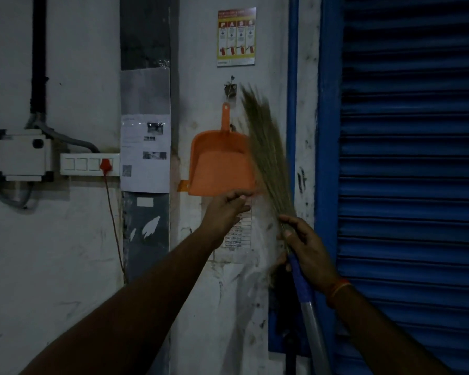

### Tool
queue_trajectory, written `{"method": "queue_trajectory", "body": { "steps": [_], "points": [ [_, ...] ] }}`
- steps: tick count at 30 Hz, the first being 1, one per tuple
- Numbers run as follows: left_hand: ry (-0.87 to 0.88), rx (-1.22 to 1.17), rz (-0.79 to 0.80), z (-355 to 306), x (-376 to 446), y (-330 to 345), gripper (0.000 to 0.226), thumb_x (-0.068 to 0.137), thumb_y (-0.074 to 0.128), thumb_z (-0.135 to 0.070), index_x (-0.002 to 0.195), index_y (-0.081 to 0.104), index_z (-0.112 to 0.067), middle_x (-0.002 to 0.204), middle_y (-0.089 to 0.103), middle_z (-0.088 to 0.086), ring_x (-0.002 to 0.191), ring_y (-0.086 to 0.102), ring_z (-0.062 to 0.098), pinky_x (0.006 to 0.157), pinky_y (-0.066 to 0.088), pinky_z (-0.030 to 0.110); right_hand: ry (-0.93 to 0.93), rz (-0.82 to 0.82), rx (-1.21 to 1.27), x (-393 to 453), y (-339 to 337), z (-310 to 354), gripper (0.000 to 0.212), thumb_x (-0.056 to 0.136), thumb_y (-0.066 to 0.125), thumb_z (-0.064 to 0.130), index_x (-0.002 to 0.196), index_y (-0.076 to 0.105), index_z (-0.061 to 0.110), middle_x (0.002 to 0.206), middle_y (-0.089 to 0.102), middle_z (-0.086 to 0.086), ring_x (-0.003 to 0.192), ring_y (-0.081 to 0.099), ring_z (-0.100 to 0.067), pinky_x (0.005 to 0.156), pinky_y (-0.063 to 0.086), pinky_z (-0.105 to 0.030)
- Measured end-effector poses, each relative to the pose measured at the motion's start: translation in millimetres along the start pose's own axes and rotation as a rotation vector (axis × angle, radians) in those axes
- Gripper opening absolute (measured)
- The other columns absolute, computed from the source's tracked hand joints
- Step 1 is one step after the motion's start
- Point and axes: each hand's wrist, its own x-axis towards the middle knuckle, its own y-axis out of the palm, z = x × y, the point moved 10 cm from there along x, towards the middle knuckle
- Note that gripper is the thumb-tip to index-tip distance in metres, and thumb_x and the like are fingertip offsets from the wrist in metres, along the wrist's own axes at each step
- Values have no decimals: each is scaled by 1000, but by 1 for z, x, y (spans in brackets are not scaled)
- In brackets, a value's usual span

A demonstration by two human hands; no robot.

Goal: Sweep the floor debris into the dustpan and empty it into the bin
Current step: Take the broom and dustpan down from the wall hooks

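Observation:
An orange dustpan (218, 161) hangs on the white wall by its handle, mouth downward. My left hand (226, 209) reaches up under it and its fingertips touch the pan's lower edge. A grass broom (266, 147) stands upright to the right of the pan, bristles up and overlapping the pan's right edge. My right hand (306, 244) grips the broom where the bristles meet the blue and silver handle (306, 304). No floor, debris or bin is in view.
A blue roller shutter (412, 185) with a blue frame fills the right side. A switch panel (90, 164) with a red plug and cord, a junction box (22, 155), a metal hook and paper notices are fixed to the wall.

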Motion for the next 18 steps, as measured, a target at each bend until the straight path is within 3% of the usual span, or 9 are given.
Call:
{"method": "queue_trajectory", "body": {
  "steps": [3, 6, 9, 13, 18],
  "points": [
    [-40, 22, 78, 5, 0, 7, 15, 103, 59, -18, 112, 71, -19, 116, 73, 6, 97, 73, 15, 91, 52, 40, -40, -53, -5, 11, -17, 6, 31, 103, 49, 22, 132, 57, 28, 107, 61, -25, 61, 59, -31, 54, 52, -33],
    [-97, 47, 208, 19, 2, 28, 23, 98, 69, -26, 120, 68, -20, 119, 73, 5, 102, 75, 16, 92, 58, 39, -49, -79, 35, 26, -27, 12, 30, 103, 49, 22, 132, 56, 25, 108, 60, -25, 62, 57, -31, 52, 50, -32],
    [-92, -14, 172, 20, 18, 36, 24, 98, 68, -27, 121, 67, -20, 121, 71, 6, 106, 73, 17, 83, 60, 32, -68, -96, 59, 44, -29, 17, 29, 102, 50, 21, 130, 58, 25, 104, 61, -22, 61, 55, -31, 50, 49, -34],
    [98, 123, 74, -7, 51, 18, 15, 99, 66, -24, 114, 68, -25, 114, 70, 2, 110, 67, 22, 88, 57, 42, -108, -119, 20, 70, -27, 15, 29, 102, 51, 21, 128, 59, 27, 104, 63, -19, 59, 56, -32, 52, 51, -38],
    [333, 329, -9, -48, 102, -22, 24, 98, 66, -22, 122, 68, -21, 115, 67, -8, 106, 63, 8, 88, 54, 33, -170, -148, -14, 111, -22, 17, 29, 102, 51, 19, 129, 60, 24, 107, 64, -13, 61, 58, -28, 52, 52, -36]
  ]
}}
